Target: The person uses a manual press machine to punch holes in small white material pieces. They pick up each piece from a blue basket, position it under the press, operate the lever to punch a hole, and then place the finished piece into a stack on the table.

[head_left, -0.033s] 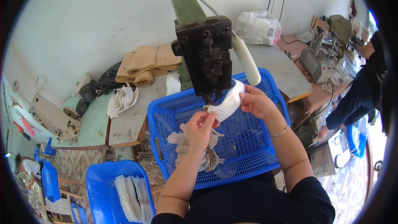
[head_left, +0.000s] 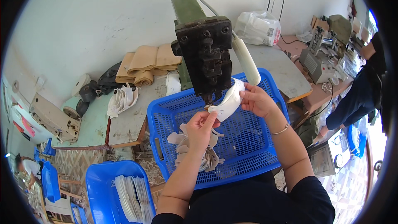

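Observation:
My left hand (head_left: 200, 130) pinches the near left end of a curved white strip (head_left: 229, 103), thumb on top. Farther right, my right hand (head_left: 258, 102) grips the strip's other side between thumb and fingers. The strip bends in an arc right at the lower tip of a dark metal machine head (head_left: 205, 54) on a green body; the exact contact point is hidden. Below both hands sits a blue mesh basket (head_left: 248, 143). Several pale shaped pieces (head_left: 209, 159) lie in its left part, partly behind my left forearm.
A white-handled lever (head_left: 246, 60) hangs just above my right hand. On the bench left lie white curved pieces (head_left: 122, 101) and folded tan sheets (head_left: 145, 62). A blue tub (head_left: 97, 182) with white strips stands lower left. Another person (head_left: 352, 95) stands at the right.

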Available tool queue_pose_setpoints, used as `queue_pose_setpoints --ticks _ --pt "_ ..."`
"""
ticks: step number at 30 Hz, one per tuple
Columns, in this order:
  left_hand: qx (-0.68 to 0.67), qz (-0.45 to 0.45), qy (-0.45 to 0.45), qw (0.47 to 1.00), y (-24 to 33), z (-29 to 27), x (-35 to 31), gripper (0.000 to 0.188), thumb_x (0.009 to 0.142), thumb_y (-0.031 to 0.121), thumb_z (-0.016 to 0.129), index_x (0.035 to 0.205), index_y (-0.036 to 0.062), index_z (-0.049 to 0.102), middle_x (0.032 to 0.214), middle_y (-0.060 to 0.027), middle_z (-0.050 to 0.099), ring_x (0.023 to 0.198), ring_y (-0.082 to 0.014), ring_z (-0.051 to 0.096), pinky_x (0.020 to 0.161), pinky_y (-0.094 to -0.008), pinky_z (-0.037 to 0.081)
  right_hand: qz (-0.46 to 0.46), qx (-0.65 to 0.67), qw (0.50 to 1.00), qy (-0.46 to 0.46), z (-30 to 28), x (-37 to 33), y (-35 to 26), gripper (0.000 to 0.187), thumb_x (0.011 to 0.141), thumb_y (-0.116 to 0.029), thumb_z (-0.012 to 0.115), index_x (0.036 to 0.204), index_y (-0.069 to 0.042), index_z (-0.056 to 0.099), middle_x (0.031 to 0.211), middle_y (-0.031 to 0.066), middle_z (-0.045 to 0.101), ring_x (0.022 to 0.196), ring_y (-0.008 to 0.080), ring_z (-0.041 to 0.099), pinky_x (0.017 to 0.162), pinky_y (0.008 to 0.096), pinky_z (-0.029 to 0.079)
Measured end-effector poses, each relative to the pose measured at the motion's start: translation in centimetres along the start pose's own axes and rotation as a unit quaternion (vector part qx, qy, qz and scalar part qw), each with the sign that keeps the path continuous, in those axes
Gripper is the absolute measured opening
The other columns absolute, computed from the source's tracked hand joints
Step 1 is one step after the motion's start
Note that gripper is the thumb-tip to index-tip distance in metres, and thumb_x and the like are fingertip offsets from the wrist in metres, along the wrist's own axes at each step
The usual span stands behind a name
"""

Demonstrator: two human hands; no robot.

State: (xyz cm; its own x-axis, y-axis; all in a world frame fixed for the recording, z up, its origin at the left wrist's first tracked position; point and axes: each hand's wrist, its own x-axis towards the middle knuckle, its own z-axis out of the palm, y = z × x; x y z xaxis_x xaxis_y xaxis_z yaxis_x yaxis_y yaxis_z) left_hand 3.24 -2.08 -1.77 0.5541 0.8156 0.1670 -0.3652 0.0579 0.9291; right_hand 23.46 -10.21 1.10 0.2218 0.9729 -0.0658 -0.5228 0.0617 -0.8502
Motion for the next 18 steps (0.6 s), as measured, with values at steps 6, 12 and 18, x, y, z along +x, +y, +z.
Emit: queue_pose_setpoints --ticks 6,12,18 --pt "-0.01 -0.019 0.009 1.0 0.27 0.98 -0.12 0.015 0.082 0.012 0.063 0.078 -0.0013 0.058 0.074 -0.0103 0.063 0.063 -0.0135 0.062 0.058 -0.0233 0.052 -0.006 -0.037 0.999 0.02 0.42 0.27 -1.5 0.041 0.078 -0.015 0.066 0.112 -0.005 0.046 0.091 0.0034 0.06 0.072 0.0091 0.06 0.061 0.0208 0.05" --pt "-0.007 -0.028 0.013 1.0 0.28 1.06 -0.19 0.015 0.082 0.013 0.064 0.079 -0.0016 0.059 0.074 -0.0106 0.063 0.064 -0.0141 0.062 0.058 -0.0241 0.052 -0.006 -0.026 0.999 0.021 0.32 0.41 -1.22 0.04 0.078 -0.015 0.066 0.112 -0.005 0.046 0.09 0.0035 0.06 0.072 0.009 0.06 0.061 0.0207 0.05" --pt "-0.016 -0.027 0.01 0.999 0.13 1.04 -0.15 0.015 0.081 0.012 0.064 0.079 -0.0017 0.059 0.075 -0.0103 0.063 0.065 -0.0139 0.062 0.06 -0.0236 0.052 -0.006 -0.009 1.0 0.013 0.08 0.44 -0.96 0.04 0.078 -0.014 0.066 0.111 -0.005 0.047 0.09 0.0034 0.06 0.072 0.009 0.06 0.059 0.0204 0.051"
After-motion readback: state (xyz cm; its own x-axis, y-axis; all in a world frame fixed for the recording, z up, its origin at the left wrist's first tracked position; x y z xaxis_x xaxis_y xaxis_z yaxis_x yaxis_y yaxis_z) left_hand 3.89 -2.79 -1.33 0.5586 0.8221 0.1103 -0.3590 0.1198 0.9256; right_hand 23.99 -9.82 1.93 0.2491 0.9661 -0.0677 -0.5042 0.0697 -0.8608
